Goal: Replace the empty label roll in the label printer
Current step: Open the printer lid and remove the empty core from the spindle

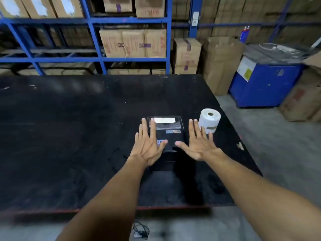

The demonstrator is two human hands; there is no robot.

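A black label printer [171, 136] stands on the black table [69, 136], lid closed, with a clear window at its far end. A full white label roll [209, 120] stands on end just right of the printer. My left hand [148, 145] is spread flat with straight fingers over the printer's left side. My right hand [199, 145] is spread flat over the printer's right edge, its fingers reaching in front of the label roll. Neither hand holds anything.
Blue shelving [90, 40] with several cardboard boxes stands behind the table. A blue machine [265, 84] and more boxes stand to the right on the floor. A black cable [140, 231] lies on the floor below the table's near edge.
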